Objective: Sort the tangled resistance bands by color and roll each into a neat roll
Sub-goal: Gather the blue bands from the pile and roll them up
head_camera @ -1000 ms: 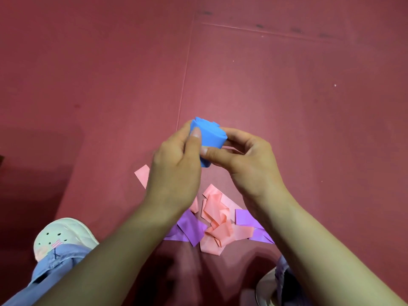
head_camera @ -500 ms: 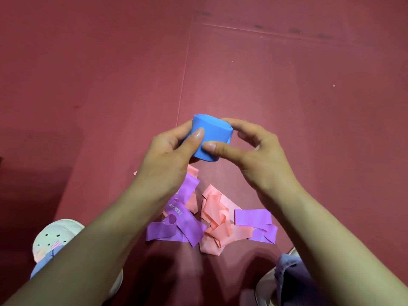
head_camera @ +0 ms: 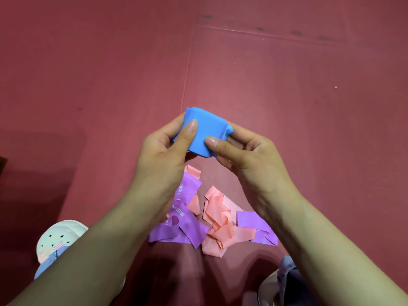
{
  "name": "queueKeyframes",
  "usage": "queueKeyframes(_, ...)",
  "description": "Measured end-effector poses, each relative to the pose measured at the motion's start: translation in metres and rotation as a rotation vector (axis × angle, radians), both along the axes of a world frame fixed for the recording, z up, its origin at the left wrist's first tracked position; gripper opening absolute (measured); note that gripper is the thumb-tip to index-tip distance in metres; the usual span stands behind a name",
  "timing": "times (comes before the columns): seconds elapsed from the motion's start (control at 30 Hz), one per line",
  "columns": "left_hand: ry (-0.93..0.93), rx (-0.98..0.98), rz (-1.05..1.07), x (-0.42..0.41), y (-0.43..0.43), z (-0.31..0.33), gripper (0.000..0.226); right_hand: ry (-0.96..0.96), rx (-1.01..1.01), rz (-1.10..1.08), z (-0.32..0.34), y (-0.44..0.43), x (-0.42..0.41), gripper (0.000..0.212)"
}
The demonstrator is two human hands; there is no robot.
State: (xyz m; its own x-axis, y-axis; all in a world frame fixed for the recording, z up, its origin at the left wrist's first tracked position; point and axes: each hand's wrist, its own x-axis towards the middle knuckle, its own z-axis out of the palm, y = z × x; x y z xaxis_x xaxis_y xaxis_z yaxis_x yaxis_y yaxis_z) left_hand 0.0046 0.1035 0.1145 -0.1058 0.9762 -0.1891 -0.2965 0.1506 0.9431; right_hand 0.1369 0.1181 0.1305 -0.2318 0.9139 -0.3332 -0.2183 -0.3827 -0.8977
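The left hand and right hand pinch the blue roll at frame centre, thumbs on its near face. Below them, a purple band and a pink band lie tangled on the red floor. A white shoe sits lower left.
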Motion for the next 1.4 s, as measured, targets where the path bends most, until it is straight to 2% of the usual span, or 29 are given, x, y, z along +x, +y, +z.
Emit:
queueKeyframes(0.17, 0.08, -0.021, 0.079, 0.002, -0.001, 0.0, 0.025, -0.081, -0.097, -0.086, 0.001, 0.0, 0.0, 0.038)
queueKeyframes(0.27, 0.137, 0.001, 0.099, 0.002, 0.0, -0.001, 0.033, -0.126, -0.117, -0.061, -0.002, 0.001, 0.001, 0.03)
queueKeyframes(0.33, 0.135, -0.015, 0.079, 0.0, 0.001, 0.0, 0.03, -0.139, -0.099, -0.06, -0.002, 0.0, 0.0, 0.028)
queueKeyframes(0.4, 0.109, -0.049, 0.041, 0.0, 0.001, 0.001, 0.024, -0.14, -0.068, -0.085, -0.002, 0.001, 0.0, 0.028)
queueKeyframes(0.53, -0.021, -0.124, 0.013, -0.006, 0.002, 0.009, 0.029, -0.187, -0.005, -0.099, 0.002, 0.002, -0.004, 0.028)
queueKeyframes(0.67, -0.074, -0.141, -0.002, -0.026, -0.011, 0.026, 0.034, -0.224, 0.047, -0.033, 0.014, -0.009, -0.012, 0.029)
queueKeyframes(0.87, -0.179, -0.092, -0.008, -0.052, -0.067, 0.07, 0.05, -0.122, 0.159, 0.066, 0.071, -0.054, -0.026, 0.031)
queueKeyframes(1.03, -0.231, 0.071, 0.115, -0.061, -0.133, 0.131, 0.04, -0.135, 0.313, 0.252, 0.146, -0.108, -0.04, 0.036)
queueKeyframes(1.2, -0.131, 0.189, 0.19, -0.073, -0.204, 0.192, 0.032, -0.105, 0.432, 0.259, 0.208, -0.175, -0.063, 0.031)
queueKeyframes(1.4, 0.038, 0.325, 0.164, -0.128, -0.296, 0.244, 0.044, -0.099, 0.562, 0.38, 0.254, -0.247, -0.103, 0.032)
